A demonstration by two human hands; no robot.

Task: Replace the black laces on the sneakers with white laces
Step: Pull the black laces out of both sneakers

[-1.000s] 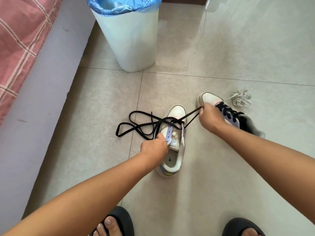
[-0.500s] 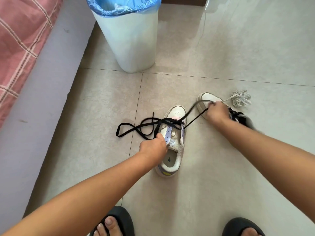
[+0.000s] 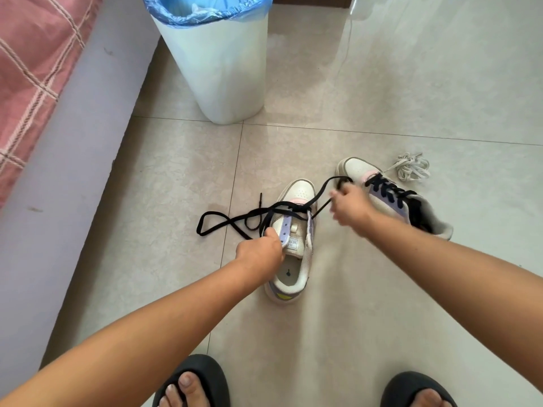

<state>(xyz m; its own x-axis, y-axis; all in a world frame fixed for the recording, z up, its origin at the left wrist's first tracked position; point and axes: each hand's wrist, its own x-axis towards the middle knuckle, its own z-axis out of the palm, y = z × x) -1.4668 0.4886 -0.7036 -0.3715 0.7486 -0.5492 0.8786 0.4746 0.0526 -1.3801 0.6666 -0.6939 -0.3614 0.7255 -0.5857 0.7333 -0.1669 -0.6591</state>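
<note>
Since 1 s ago R hand (image 3: 348,205) has drawn its lace end out toward the far shoe, and the loose loops on the floor at left have shrunk; near shoe hasn't shifted.

Near shoe (image 3: 293,239): mid floor, toe pointing to the bin (image 3: 223,63). L hand (image 3: 260,252) grips tongue and left eyelet flap, fingers curled round them, prob. to pin the shoe so pulling doesn't drag it.

Black lace (image 3: 232,223): threaded only thru the eyelets nearest the toe, upper holes bare. One end runs right, up into R hand; other end lies in loops on floor left of shoe, just beyond L knuckles.

R hand blurred, looks closed on the lace, strand looping out past its fingers (image 3: 342,189). Exact pinch not clear.

Far shoe (image 3: 390,198): right of R hand, fully laced in black, untouched.

White laces (image 3: 412,170): small heap on floor beyond the far shoe's toe, well apart from both hands.

Judgement: unlacing of shoe 1 nearly done; white lacing not begun.
</note>
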